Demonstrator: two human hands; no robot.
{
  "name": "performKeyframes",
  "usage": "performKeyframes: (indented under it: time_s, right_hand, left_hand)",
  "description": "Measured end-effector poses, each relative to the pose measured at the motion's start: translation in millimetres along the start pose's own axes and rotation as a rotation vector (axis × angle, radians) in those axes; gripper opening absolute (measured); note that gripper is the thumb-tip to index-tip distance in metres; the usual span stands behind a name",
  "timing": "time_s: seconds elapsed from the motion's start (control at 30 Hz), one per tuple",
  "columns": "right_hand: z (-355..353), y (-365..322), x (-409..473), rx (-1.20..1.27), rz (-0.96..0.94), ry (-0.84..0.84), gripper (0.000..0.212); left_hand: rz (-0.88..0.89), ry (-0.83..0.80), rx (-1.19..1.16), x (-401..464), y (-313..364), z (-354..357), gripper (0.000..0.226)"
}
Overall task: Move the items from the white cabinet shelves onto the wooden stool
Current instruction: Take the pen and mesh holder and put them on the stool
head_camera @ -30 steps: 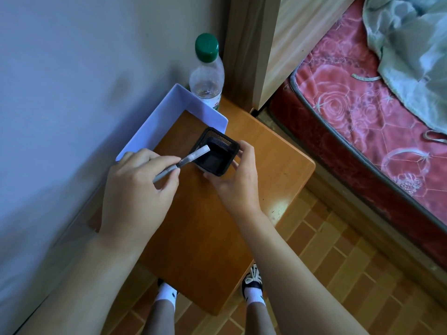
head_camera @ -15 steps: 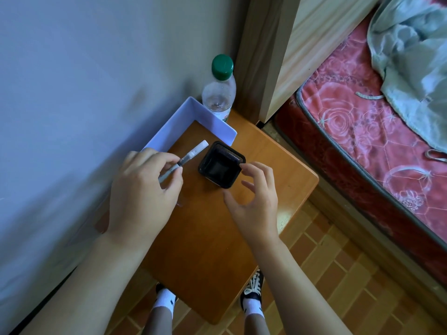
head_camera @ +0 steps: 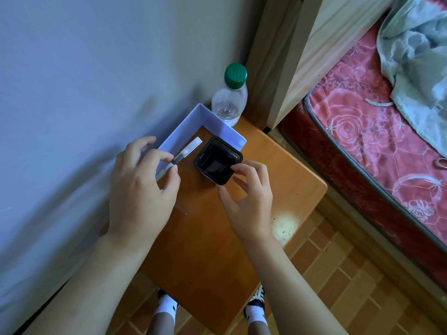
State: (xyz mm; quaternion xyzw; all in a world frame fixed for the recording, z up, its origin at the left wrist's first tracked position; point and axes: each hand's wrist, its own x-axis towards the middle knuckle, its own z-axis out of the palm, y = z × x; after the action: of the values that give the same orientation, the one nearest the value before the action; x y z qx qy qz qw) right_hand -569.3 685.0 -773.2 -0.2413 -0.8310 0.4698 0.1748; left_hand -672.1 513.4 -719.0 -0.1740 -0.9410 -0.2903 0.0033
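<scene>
**A:** so how far along is this? Stool (head_camera: 217, 238) sits mid-frame and already has stuff on it: a bottle (head_camera: 229, 100) at its top corner, a white tray (head_camera: 217, 126) just below that, and a black mesh cup (head_camera: 217, 160) standing upright right against the tray.

**B:** yeah, three things parked. Fourth is in progress. The left hand (head_camera: 140, 189) has thumb and forefinger pinched on a pen (head_camera: 186, 153), whose white end pokes toward the tray, just left of the cup. Not set down yet.

**A:** and the right hand (head_camera: 249, 197)?

**B:** fingers loosely curled and spread, holding nothing, tips right by the cup's lower right rim. Can't really tell if one's touching it.

**A:** what's left then?

**B:** guessing the pen goes in the cup or tray. The cabinet isn't in frame, so no idea how many items are still on the shelves.
</scene>
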Motion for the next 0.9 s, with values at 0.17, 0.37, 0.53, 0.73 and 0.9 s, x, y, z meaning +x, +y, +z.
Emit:
performKeyframes:
  time_s: [0.17, 0.37, 0.53, 0.73, 0.9]
  right_hand:
    - [10, -2, 9, -0.001, -0.012, 0.014, 0.040]
    - [18, -6, 15, 0.017, -0.011, 0.023, 0.040]
    - [25, -7, 22, 0.035, -0.022, 0.027, 0.039]
    - [34, -6, 31, 0.029, -0.030, 0.035, 0.040]
    - [38, -8, 37, 0.028, -0.026, 0.034, 0.040]
  left_hand:
    - [-0.035, -0.049, -0.016, -2, 0, -1, 0.009]
    - [-0.067, -0.076, -0.070, -6, 2, -7, 0.007]
    - [-0.088, -0.098, -0.090, -7, 1, -8, 0.007]
    - [-0.098, -0.105, -0.111, -7, 1, -11, 0.007]
    - [-0.112, -0.109, -0.120, -7, 1, -10, 0.007]
